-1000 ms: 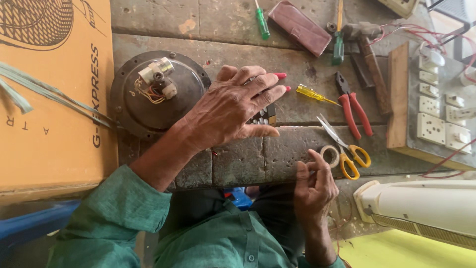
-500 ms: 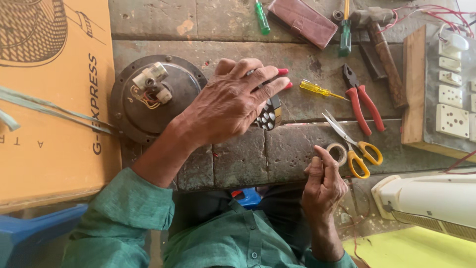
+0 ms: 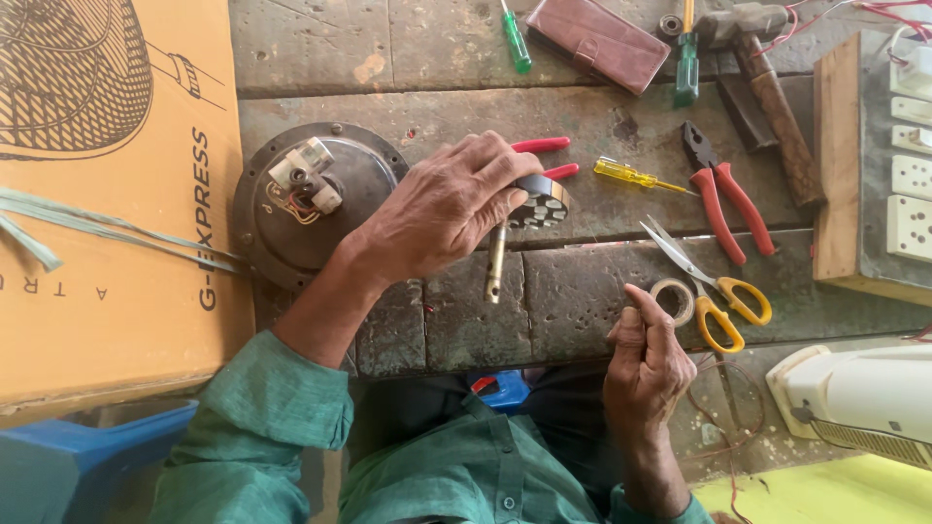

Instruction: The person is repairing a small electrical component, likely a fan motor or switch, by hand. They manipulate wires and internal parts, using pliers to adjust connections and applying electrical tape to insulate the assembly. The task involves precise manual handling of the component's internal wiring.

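bench [image 3: 582, 301]: rough, pitted stone, matt | motor housing [image 3: 359, 184]: dull dark metal | rotor shaft [image 3: 496, 262]: brassy smooth metal | pliers [image 3: 723, 199]: glossy red plastic grips | scissors [image 3: 723, 301]: shiny steel blades, yellow plastic handles | box [image 3: 116, 291]: matt orange cardboard | hammer [image 3: 772, 92]: worn wooden handle | sleeve [image 3: 262, 427]: green woven cloth

Rotor in the left hand, tape roll by the right

The rotor [image 3: 539, 201], a dark round disc with pale dots on its face and a brass-coloured shaft pointing down, was held tilted above the bench. The small tape roll [image 3: 672, 300] lay flat beside the scissors.
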